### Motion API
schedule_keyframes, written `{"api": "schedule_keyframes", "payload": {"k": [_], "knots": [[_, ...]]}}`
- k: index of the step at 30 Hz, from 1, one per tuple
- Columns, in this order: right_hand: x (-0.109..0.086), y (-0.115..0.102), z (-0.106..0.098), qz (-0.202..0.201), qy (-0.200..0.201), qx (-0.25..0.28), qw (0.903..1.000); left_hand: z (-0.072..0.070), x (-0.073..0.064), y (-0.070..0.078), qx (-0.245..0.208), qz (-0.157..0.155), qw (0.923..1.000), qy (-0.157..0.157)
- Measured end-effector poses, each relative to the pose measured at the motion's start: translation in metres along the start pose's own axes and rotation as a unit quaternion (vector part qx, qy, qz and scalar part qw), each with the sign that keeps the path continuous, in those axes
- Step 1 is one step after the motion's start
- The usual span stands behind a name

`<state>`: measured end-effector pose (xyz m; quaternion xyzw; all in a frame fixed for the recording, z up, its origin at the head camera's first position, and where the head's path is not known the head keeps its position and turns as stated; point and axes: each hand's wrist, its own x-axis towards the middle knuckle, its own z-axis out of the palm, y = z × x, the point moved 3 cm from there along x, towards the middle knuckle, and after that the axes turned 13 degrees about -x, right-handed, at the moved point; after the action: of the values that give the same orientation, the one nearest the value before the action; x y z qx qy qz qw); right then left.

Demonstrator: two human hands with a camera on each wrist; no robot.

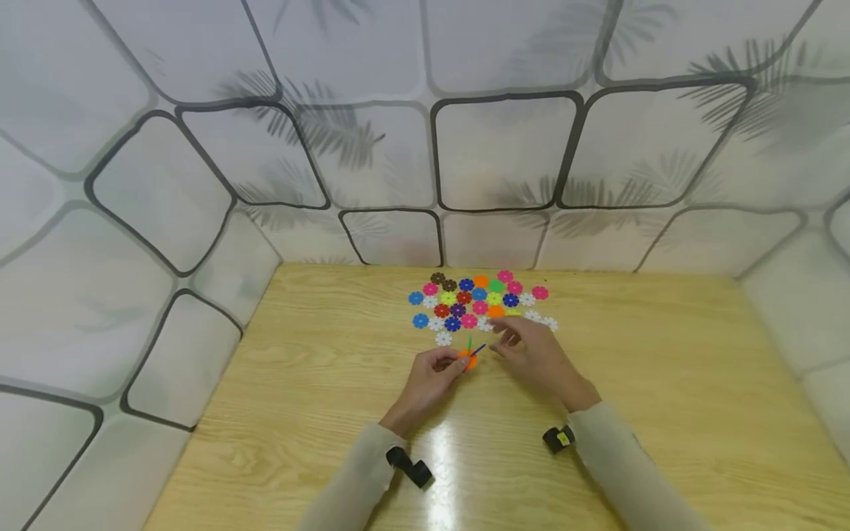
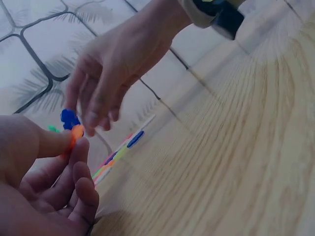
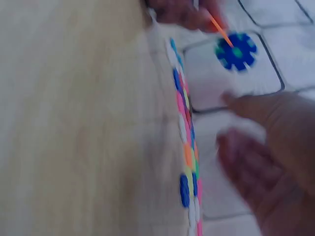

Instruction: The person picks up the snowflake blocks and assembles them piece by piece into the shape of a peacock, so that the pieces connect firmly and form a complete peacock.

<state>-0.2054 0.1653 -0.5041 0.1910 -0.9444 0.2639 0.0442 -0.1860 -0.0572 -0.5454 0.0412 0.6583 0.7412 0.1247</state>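
In the head view, my left hand [image 1: 430,380] pinches an orange notched plastic disc [image 1: 470,361] between thumb and fingertips, low over the table. A blue disc [image 3: 237,53] and a green disc [image 1: 469,344] are slotted into the orange one and stand out from its far side. My right hand [image 1: 534,358] hovers just to the right of this joined piece, its fingers loosely bent and apart, with nothing between them. From the left wrist view, its fingertips hang close beside the blue disc.
Many loose notched discs in several colours, such as a pink disc [image 1: 541,293] and a white disc [image 1: 443,338], lie flat beyond my hands. They rest on a wood-grain table [image 1: 299,413] that meets a patterned wall covering [image 1: 505,155] at the back and left.
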Motion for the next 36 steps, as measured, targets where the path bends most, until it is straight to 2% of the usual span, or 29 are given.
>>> {"api": "schedule_keyframes", "payload": {"k": [2,4,7,14,19,22,25,27,31,36], "knots": [[0.002,0.013,-0.004,0.063,-0.013,-0.058,0.9962,0.000,0.000,0.000,-0.004,-0.010,0.9999,0.004],[0.002,0.023,-0.007,0.103,-0.031,-0.109,0.9882,0.000,0.000,0.000,-0.009,-0.015,0.9998,0.009],[0.000,0.030,-0.007,0.117,-0.057,-0.133,0.9825,-0.003,0.000,-0.002,-0.013,-0.022,0.9995,0.018],[-0.002,0.032,-0.001,0.098,-0.062,-0.089,0.9892,-0.003,0.002,-0.005,-0.021,-0.020,0.9993,0.022],[-0.002,0.032,-0.002,0.090,-0.092,-0.071,0.9892,-0.002,0.002,-0.005,-0.019,-0.023,0.9994,0.019],[-0.001,0.035,-0.002,0.088,-0.122,-0.032,0.9881,-0.002,0.001,-0.005,-0.016,-0.026,0.9993,0.023],[-0.002,0.036,0.005,0.077,-0.131,0.018,0.9882,-0.002,0.000,-0.006,-0.023,-0.034,0.9986,0.032],[-0.004,0.033,0.010,0.063,-0.113,0.043,0.9906,-0.002,-0.001,-0.007,-0.028,-0.040,0.9981,0.038],[-0.010,0.010,0.010,0.025,-0.044,0.084,0.9952,0.001,-0.001,-0.006,-0.032,-0.038,0.9979,0.042],[-0.015,-0.016,0.003,-0.035,0.038,0.125,0.9908,0.003,0.000,-0.004,-0.035,-0.025,0.9984,0.036]]}}
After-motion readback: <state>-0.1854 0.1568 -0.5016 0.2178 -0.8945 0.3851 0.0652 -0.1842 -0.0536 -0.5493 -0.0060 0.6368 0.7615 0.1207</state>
